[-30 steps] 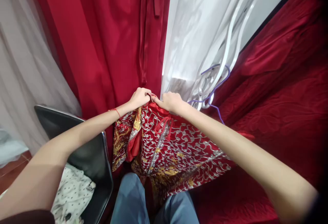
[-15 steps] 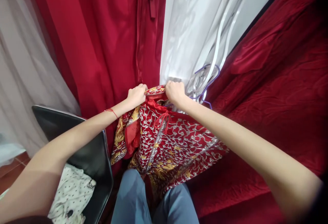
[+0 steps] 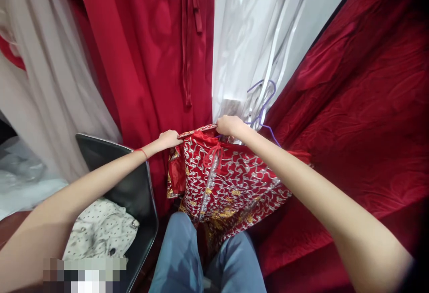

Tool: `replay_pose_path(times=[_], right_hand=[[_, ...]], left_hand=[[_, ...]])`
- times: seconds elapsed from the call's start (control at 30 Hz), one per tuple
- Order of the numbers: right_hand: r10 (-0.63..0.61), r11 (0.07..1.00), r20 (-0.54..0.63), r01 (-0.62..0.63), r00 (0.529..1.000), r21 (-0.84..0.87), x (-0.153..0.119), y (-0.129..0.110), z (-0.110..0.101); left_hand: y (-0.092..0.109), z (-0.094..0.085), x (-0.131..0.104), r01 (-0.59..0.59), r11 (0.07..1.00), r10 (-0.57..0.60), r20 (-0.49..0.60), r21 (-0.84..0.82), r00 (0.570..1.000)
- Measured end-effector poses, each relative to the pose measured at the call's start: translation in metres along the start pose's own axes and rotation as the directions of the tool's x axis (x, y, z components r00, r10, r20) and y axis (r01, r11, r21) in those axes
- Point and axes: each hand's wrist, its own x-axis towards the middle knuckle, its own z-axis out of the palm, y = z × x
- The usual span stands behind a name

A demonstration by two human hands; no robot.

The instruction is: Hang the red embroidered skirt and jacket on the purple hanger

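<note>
In the middle of the head view hangs a red embroidered garment (image 3: 234, 186) with silver scrollwork and gold motifs, in front of my knees. A red tie bow shows near its top edge. My left hand (image 3: 169, 139) is closed on the left end of its patterned band, with a red string round the wrist. My right hand (image 3: 229, 125) grips the same band farther right, so the stretch between my hands is pulled straight. Just behind my right hand is a purple hanger (image 3: 268, 105); its lower part is hidden by the garment and my arm.
To the left stands a black chair (image 3: 140, 212) with a white dotted cloth (image 3: 103, 230) on its seat. Red drapes (image 3: 144, 52) hang behind, a beige drape (image 3: 63, 83) at left, and dark red fabric (image 3: 362, 127) at right. White straps (image 3: 278, 34) dangle near the hanger.
My left hand has moved left and slightly down, drawing the band out longer between my hands. My right hand keeps its grip slightly lower. The view has shifted toward the left.
</note>
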Motion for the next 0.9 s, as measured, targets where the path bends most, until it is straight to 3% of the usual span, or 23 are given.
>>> replay_pose_path(times=[0.1,0.2,0.27,0.37,0.47,0.53,0.6,0.7,0.77,0.83,0.9], right_hand=[[0.031,0.999,-0.048,-0.030,0.998,0.029,-0.004,-0.002,-0.001],[0.078,0.996,-0.120,-0.072,0.990,0.060,-0.007,-0.001,0.001],[0.116,0.991,-0.141,-0.106,0.983,0.078,-0.006,0.001,0.003],[0.162,0.984,-0.136,-0.149,0.977,0.099,-0.002,0.003,0.005],[0.184,0.979,-0.154,-0.168,0.971,0.116,0.001,0.003,0.006],[0.197,0.977,-0.171,-0.178,0.965,0.119,0.001,0.003,0.006],[0.198,0.977,-0.167,-0.180,0.966,0.113,0.000,0.003,0.006],[0.174,0.982,-0.147,-0.161,0.974,0.098,0.000,0.003,0.006],[0.148,0.987,-0.140,-0.137,0.979,0.089,-0.001,0.004,0.008],[0.109,0.992,-0.134,-0.099,0.985,0.082,-0.004,0.005,0.009],[0.048,0.996,-0.135,-0.038,0.990,0.079,-0.006,0.006,0.010]], left_hand=[[-0.010,-0.017,-0.015,0.041,0.997,-0.054,-0.214,-0.066,0.975],[-0.009,-0.039,-0.024,0.052,0.996,-0.075,-0.426,-0.066,0.902],[-0.004,-0.050,-0.028,0.022,0.997,0.016,-0.435,0.080,0.900],[0.005,-0.062,-0.031,-0.031,0.956,0.138,-0.355,0.291,0.925],[0.020,-0.067,-0.038,0.007,0.983,0.071,-0.413,0.183,0.908],[0.040,-0.061,-0.047,-0.042,0.991,0.087,-0.389,0.124,0.917],[0.063,-0.051,-0.059,-0.177,0.971,0.219,-0.309,0.159,0.925],[0.091,-0.046,-0.078,-0.393,0.919,0.378,-0.324,0.018,0.868],[0.099,-0.054,-0.082,-0.483,0.873,0.446,-0.289,-0.066,0.847],[0.100,-0.066,-0.077,-0.476,0.876,0.421,-0.360,-0.076,0.833],[0.099,-0.075,-0.063,-0.407,0.911,0.317,-0.512,-0.071,0.798]])
